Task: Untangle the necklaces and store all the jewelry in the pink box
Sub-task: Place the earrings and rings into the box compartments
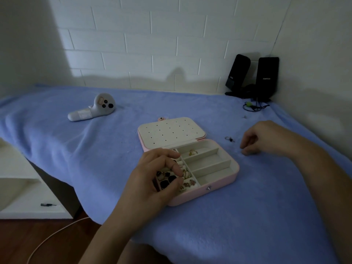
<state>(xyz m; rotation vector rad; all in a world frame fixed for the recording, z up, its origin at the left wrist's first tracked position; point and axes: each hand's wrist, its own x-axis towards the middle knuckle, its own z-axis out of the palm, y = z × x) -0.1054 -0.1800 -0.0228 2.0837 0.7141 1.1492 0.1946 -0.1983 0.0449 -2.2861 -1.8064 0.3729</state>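
Observation:
The pink jewelry box (219, 187) lies open on the blue blanket, its cream lid (171, 132) folded back. Rings and dark stones fill its left compartments (182, 178); one gold ring (193, 152) sits in the top right slot. My left hand (160, 180) hovers over the left compartments with fingers bent; whether it pinches anything is hidden. My right hand (261, 138) rests on the blanket to the box's right, fingers loosely curled, holding nothing visible. A small ring with a dark piece (229, 139) lies on the blanket just left of that hand.
A white controller (93, 108) lies at the back left of the blanket (95, 159). Two black speakers (253, 77) stand in the back right corner with a dark cord and green bit (251, 106) in front. The bed edge drops off at left beside a white shelf (22, 195).

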